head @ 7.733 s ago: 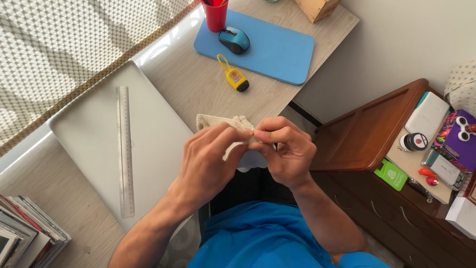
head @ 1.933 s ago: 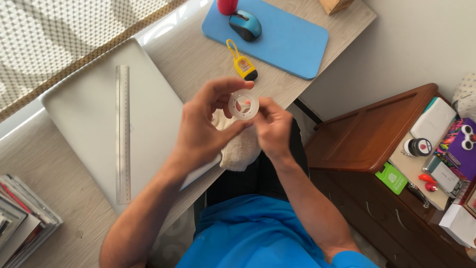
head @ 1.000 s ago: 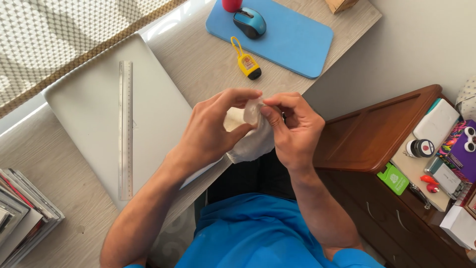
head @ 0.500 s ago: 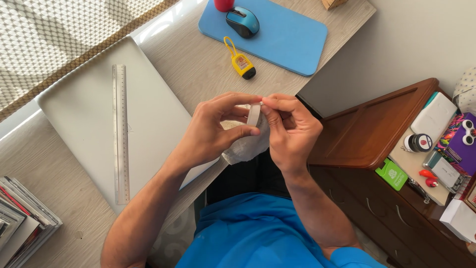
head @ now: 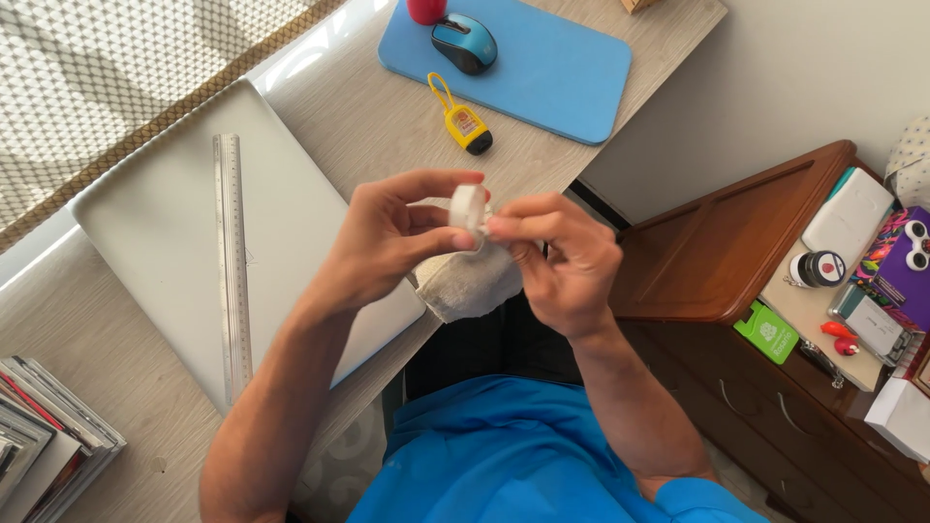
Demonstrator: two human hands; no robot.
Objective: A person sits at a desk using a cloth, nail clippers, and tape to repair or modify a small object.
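While a second ago I held the tape roll flat-on, left hand now pinches it edge-on, right hand pinching its end, above cloth at worktop edge.

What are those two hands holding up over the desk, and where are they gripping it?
A small roll of clear tape: the left hand pinches its rim between thumb and fingers, and the right hand nips at its edge.

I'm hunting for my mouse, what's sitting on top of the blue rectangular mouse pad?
On the blue rectangular mouse pad sits a blue and grey computer mouse, with a red object at its edge, cropped.
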